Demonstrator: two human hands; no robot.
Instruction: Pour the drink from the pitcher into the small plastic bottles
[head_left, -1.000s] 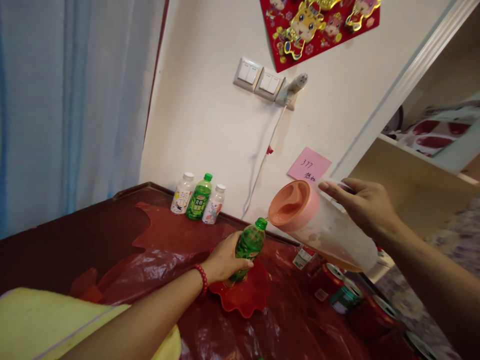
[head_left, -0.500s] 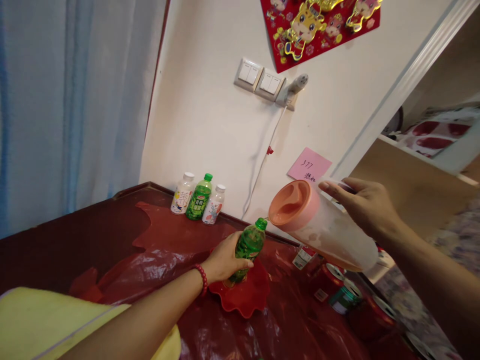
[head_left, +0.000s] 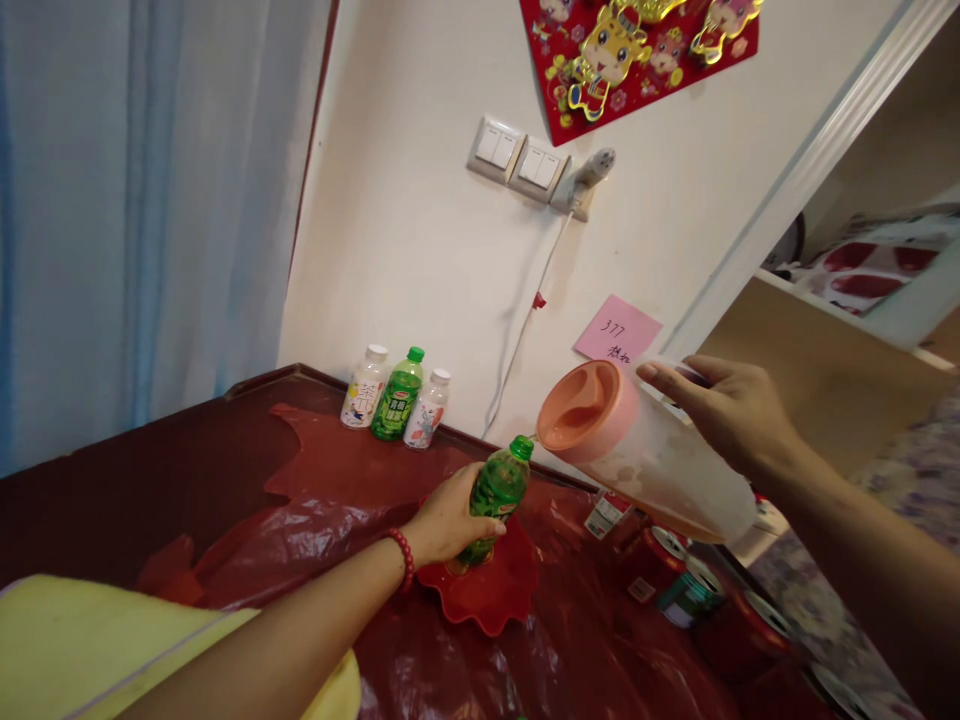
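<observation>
My left hand, with a red bead bracelet at the wrist, is wrapped round a green plastic bottle. The bottle leans a little to the right, over a red plate with a wavy rim. On the right, my right hand grips the handle of a translucent pitcher with an orange lid. The pitcher is tipped on its side, its spout right at the bottle's mouth, and a thin stream of liquid shows between them. Amber liquid lies along the pitcher's lower side.
Against the wall stand two white-capped bottles and a green tea bottle. Several cans, among them a red can and a green can, line the right edge. Thin red plastic sheeting covers the table. A cord hangs behind.
Both hands, the bottle and the pitcher keep nearly the same positions. Only a very slight shift of the view shows.
</observation>
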